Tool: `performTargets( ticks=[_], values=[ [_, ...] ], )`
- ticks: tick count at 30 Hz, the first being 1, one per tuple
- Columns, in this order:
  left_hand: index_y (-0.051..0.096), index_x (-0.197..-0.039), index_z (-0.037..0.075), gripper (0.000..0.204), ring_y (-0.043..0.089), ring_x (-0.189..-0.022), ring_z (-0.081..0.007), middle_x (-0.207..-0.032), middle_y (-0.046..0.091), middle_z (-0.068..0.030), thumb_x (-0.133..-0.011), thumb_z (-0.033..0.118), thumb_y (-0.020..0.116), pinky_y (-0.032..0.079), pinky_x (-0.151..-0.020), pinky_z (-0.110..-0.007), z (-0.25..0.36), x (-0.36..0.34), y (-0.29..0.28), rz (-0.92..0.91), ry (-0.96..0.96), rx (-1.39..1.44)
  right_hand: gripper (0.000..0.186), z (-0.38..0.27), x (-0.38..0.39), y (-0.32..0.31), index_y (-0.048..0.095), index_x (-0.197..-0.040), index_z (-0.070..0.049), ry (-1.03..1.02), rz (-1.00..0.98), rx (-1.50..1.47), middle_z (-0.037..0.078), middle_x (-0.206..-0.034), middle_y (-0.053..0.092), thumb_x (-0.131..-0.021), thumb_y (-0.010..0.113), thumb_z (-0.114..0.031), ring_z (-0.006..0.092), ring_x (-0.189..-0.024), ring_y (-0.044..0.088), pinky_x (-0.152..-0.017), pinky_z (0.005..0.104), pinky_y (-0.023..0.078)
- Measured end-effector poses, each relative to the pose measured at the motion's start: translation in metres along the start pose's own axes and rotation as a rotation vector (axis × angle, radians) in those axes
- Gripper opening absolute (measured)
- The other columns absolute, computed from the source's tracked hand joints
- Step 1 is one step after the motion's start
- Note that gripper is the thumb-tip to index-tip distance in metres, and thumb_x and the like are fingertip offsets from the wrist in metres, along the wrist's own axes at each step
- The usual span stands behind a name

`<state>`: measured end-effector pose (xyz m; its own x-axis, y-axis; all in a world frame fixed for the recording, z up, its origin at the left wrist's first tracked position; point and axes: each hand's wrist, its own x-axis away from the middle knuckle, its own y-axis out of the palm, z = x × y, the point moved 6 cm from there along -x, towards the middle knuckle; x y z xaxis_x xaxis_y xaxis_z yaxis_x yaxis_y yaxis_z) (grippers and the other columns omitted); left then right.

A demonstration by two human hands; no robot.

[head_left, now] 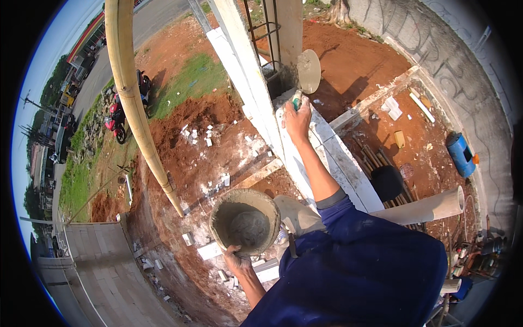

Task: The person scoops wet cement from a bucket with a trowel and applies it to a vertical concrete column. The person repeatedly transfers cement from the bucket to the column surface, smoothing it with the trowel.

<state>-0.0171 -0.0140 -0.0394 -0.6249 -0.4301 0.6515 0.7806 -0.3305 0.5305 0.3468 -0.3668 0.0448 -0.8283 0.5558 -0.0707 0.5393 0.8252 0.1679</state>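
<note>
My left hand (238,268) grips the lower rim of a round, mortar-crusted bucket (218,223), tilted so that I look into it. Wet grey mortar (246,226) lies at its bottom. Stretched forward, my right hand (297,121) is closed round the green handle of a trowel (309,71). The trowel's rounded blade is coated in grey mortar and stands up beside the concrete column (287,32). Beneath my right forearm runs a wall of white blocks (340,163), which meets the column at its far end.
Steel bars (265,24) rise within the column formwork, bordered by a pale board (239,60). A bamboo pole (124,60) slants down at left. White block scraps (208,136) litter the red soil. To the right are a pipe (430,207), a blue drum (460,155) and a grey boundary wall (436,60).
</note>
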Motion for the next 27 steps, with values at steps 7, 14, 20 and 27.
performTargets(
  ticks=[7,14,20,27],
  values=[
    [0.056,-0.119,-0.011,0.055,0.062,-0.077,-0.0224,-0.087,0.062,-0.0097,-0.064,-0.017,0.054,0.056,-0.076,-0.037,-0.024,-0.038,-0.021,0.035,0.023,-0.075,0.045,0.08,-0.043,0.016,0.049,-0.125,0.014,-0.145,-0.117,0.676,0.04,-0.113,0.063,-0.096,0.06,-0.018,0.0555,-0.107,0.062,-0.093,0.0557,0.049],
    [0.056,-0.097,-0.003,0.034,0.057,-0.065,-0.0205,-0.072,0.056,-0.0077,-0.066,-0.017,0.055,0.051,-0.067,-0.034,-0.023,-0.038,-0.023,0.013,0.034,-0.023,0.045,-0.04,0.07,0.008,0.053,-0.125,0.015,-0.116,-0.042,0.357,0.035,-0.086,0.066,-0.093,0.062,-0.016,0.0499,-0.082,0.066,-0.076,0.0515,0.051],
    [0.065,-0.093,-0.005,0.031,0.059,-0.065,-0.0196,-0.071,0.06,-0.0076,-0.065,-0.016,0.056,0.052,-0.063,-0.033,-0.017,-0.022,0.019,-0.007,0.055,-0.112,0.048,-0.028,0.22,-0.039,0.054,-0.129,0.014,-0.211,-0.575,0.448,0.041,-0.1,0.066,-0.098,0.063,-0.021,0.0546,-0.094,0.066,-0.084,0.0512,0.053],
    [0.061,-0.135,-0.004,0.069,0.053,-0.057,-0.0104,-0.073,0.059,-0.0002,-0.068,-0.015,0.053,0.047,-0.055,-0.025,0.008,0.017,0.084,-0.194,0.298,-0.493,0.034,-0.035,0.288,-0.05,0.054,-0.125,0.003,-0.252,-1.167,1.143,0.028,-0.094,0.067,-0.101,0.057,-0.021,0.0458,-0.086,0.07,-0.075,0.0528,0.057]
  ],
)
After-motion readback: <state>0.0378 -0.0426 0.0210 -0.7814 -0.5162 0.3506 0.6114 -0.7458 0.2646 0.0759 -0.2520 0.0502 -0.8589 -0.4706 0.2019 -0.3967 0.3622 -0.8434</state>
